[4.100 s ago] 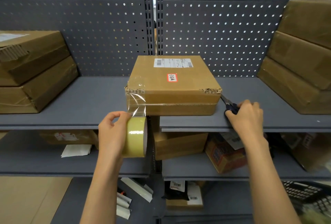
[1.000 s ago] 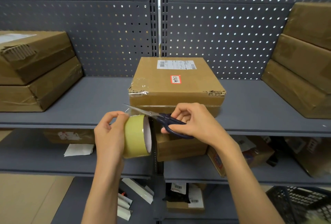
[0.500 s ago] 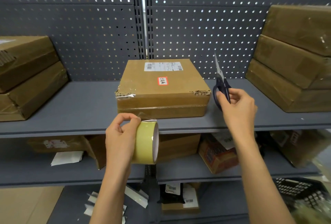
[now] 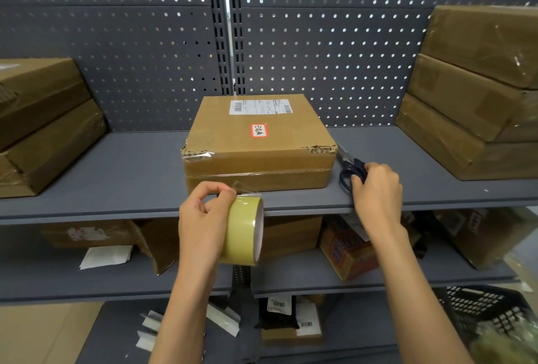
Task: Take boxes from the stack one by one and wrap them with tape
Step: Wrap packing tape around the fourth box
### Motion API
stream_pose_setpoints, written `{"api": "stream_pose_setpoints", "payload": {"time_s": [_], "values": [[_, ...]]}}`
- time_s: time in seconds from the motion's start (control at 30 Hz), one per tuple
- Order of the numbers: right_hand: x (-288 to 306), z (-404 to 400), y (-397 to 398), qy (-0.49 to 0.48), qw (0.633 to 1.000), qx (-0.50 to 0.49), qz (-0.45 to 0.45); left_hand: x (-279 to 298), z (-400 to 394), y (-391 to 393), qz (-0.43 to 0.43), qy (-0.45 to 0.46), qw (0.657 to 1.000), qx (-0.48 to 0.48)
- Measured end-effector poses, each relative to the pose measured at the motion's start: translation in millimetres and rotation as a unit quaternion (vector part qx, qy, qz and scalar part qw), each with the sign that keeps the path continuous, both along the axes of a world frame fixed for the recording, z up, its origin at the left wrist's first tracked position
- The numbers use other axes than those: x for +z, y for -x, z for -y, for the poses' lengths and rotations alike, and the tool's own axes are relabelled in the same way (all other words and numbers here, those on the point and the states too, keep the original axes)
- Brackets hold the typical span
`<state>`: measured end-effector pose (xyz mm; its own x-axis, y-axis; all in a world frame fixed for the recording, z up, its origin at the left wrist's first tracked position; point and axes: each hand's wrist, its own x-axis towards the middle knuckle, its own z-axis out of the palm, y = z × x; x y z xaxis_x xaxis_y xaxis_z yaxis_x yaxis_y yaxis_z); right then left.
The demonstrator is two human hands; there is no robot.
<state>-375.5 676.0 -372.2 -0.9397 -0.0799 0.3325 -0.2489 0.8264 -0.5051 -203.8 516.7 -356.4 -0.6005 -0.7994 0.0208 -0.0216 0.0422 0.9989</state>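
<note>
Left hand (image 4: 203,226) grips the tape roll (image 4: 243,231); right hand (image 4: 375,189) holds scissors (image 4: 350,170) on the shelf (image 4: 116,177) (cut looks done); next, press tape onto box (image 4: 257,142)

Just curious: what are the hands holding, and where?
Left hand grips the tape roll round its rim; right hand holds the scissors by their handles.
</note>
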Motion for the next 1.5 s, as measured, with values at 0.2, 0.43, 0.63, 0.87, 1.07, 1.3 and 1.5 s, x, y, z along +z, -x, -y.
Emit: {"api": "stream_pose_setpoints", "payload": {"time_s": [0.2, 0.43, 0.63, 0.87, 1.07, 1.3, 1.5], "values": [[-10, 4, -2, -0.071, 0.997, 0.018, -0.016, 0, -1, 1, -0.002, 0.008, 1.0, -0.003], [2, 17, -38, 0.144, 0.972, 0.106, -0.154, -2, -5, 2, -0.008, 0.016, 1.0, -0.017], [31, 50, -71, 0.223, 0.865, 0.448, -0.035, -4, -10, 4, -0.027, 0.024, 0.999, -0.024], [23, 53, -68, 0.17, 0.862, 0.478, 0.011, -5, -19, -2, -0.057, 0.038, 0.997, -0.023], [21, 48, -70, 0.177, 0.842, 0.507, 0.043, -9, -31, -6, -0.066, 0.042, 0.997, 0.005], [24, 58, -84, 0.245, 0.822, 0.509, 0.071, -9, -33, -27, -0.069, -0.012, 0.998, -0.007], [28, 74, -92, 0.251, 0.823, 0.501, 0.087, -8, -17, -51, -0.051, 0.08, 0.991, -0.092]]}}
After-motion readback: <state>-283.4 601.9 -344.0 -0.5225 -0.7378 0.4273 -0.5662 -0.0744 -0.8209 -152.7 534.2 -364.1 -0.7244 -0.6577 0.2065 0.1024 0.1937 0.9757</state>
